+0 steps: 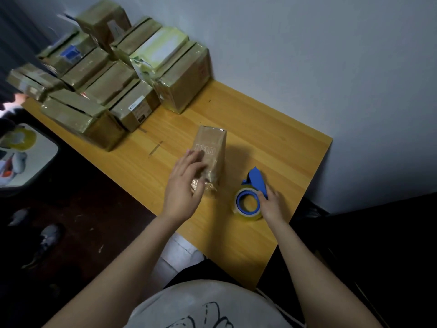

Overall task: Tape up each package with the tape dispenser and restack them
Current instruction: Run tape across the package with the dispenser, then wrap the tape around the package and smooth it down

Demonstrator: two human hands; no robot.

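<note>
A small brown package (210,150) lies near the middle of the wooden surface (272,143). The left hand (183,185) rests on its end at 7 o'clock. The fingers (196,157) lie almost straight along the paper and touch it, but they do not wrap round it.

From the package, the blue tape dispenser (256,179) sits at 4 o'clock, just beside it. The right hand (272,204) is on the dispenser at its 4 o'clock side. Its fingertips are tucked against the blue part, so I cannot tell if they have closed round it.

The package looks light and a bit soft, like a paper bag with something inside. The end by the left hand is crinkly and shiny, so it may be slippery and may squash. It is probably best to press down flat on the plain brown top, or hold it by its two long sides, so it does not slide when the tape is pulled across.

The dispenser looks hard and easy to hold. The blue handle part is the best place to grab. Its cutting edge may be sharp, and the tape roll (238,202) is sticky.

The stack of packages (106,79) sits at 10 o'clock, well apart. This package goes there once it is taped.
</note>
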